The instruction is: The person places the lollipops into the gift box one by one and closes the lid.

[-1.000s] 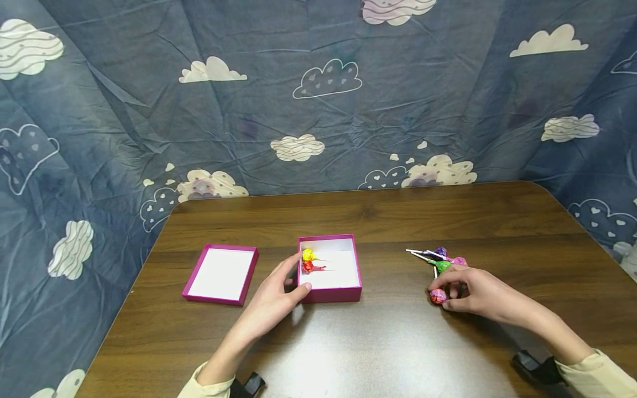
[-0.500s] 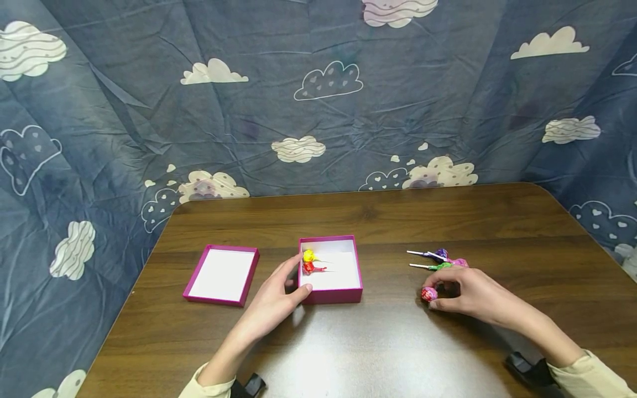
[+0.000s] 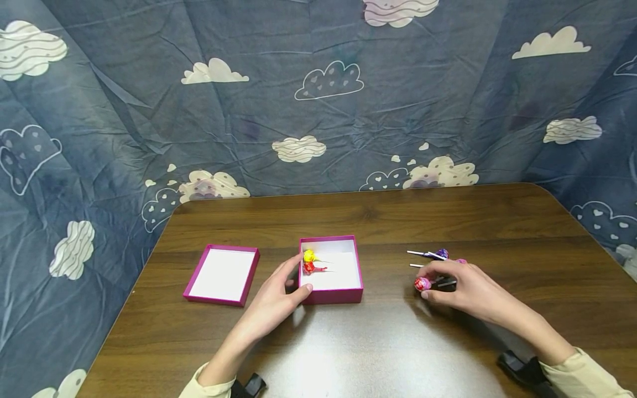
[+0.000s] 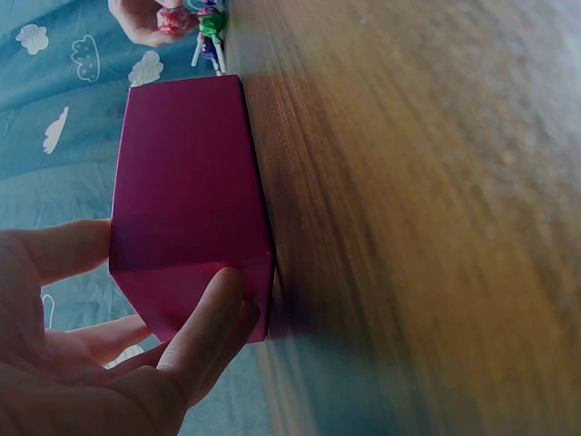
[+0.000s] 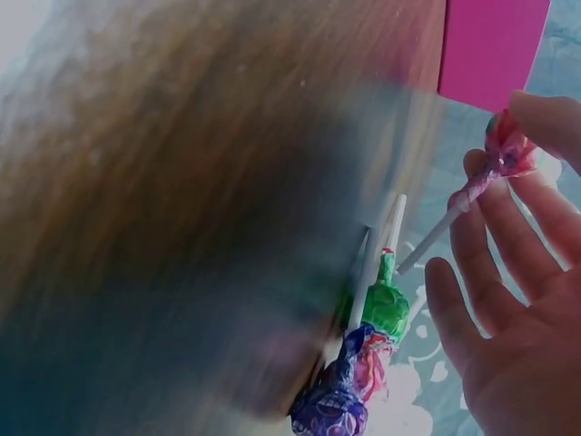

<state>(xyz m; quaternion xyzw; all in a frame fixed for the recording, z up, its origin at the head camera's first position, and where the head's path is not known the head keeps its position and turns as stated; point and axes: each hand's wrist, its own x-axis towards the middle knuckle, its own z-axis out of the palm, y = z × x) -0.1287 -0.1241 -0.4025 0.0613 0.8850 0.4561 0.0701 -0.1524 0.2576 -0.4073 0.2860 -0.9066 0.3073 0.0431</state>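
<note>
My right hand point(image 3: 473, 288) pinches a red-and-pink wrapped lollipop point(image 3: 422, 283) by its candy head between thumb and fingertips, above the table. In the right wrist view the lollipop's white stick point(image 5: 431, 238) slants down past the fingers. Left of centre, my left hand point(image 3: 275, 298) holds the left side of a magenta box point(image 3: 332, 297), thumb at the near corner. The box is open at the top and white inside. Within it, a yellow lollipop point(image 3: 309, 255) and a red lollipop point(image 3: 309, 267) lie side by side against the left wall.
Beside the right hand lie a purple lollipop point(image 3: 442, 253), a pink lollipop point(image 3: 462, 261) and a green lollipop point(image 5: 386, 311), partly hidden in the head view. The magenta lid point(image 3: 226, 275), white inside up, lies left of the box. A cloud-patterned curtain point(image 3: 378, 127) hangs behind the wooden table point(image 3: 378, 215).
My right hand has lifted the red-and-pink lollipop from beside the others and carried it left, toward the box. The left hand and the box have stayed in place.
</note>
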